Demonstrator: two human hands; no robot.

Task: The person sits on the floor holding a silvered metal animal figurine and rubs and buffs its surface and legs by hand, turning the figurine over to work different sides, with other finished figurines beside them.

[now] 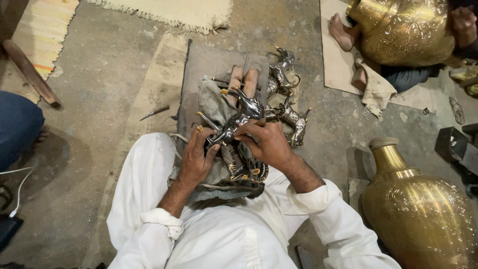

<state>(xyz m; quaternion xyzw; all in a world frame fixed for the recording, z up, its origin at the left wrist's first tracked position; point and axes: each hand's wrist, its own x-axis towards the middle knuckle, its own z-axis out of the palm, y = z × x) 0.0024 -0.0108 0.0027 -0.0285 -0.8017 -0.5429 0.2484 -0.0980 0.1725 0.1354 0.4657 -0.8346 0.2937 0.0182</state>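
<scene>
Both hands grip one dark metal animal figurine (238, 119) with gold-tipped legs and horns. The left hand (195, 159) closes its fingers around the lower legs; the right hand (266, 142) clamps the body from above. The figurine sits directly between the hands, over a grey cloth (211, 102) spread across the lap. Just beyond the hands, two wooden blocks (243, 82) lie on a grey pad (206, 60). Beyond and to the right of the right hand, further metal figurines (286, 99) are piled together. Well to the right of the right hand stands a large brass vase (418, 214) on the concrete floor (109, 74). Another engraved brass vessel (403, 30) lies far beyond, against a second person.
</scene>
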